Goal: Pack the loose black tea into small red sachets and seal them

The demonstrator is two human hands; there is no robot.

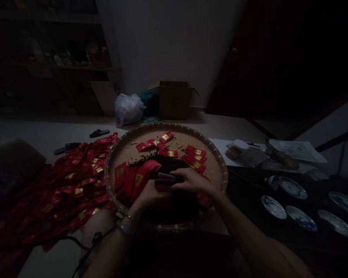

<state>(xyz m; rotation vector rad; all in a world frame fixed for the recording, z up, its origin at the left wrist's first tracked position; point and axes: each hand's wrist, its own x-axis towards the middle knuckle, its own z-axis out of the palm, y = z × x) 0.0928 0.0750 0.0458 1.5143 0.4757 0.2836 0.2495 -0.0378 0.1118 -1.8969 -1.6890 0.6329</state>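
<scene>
A round woven bamboo tray [217,166] stands in front of me, holding red packets with gold labels and dark dried leaves [145,158] that look like tea. My left hand [150,195] and my right hand [188,179] meet over its near half. Their fingers close round a small dark flat-sided object [166,177] with a pale edge, too dim to name. A fan of red packets [133,179] lies just left of my left hand. Beyond my right hand is a short row of red packets [195,157]. Deep shadow hides the tray under my wrists.
A large heap of red packets [75,189] covers the floor at left, near dark slippers [99,133]. Behind the tray are a white plastic bag [129,109] and a cardboard box [175,100]. Blue-and-white dishes [301,218] and a lidded jar [237,148] stand at right.
</scene>
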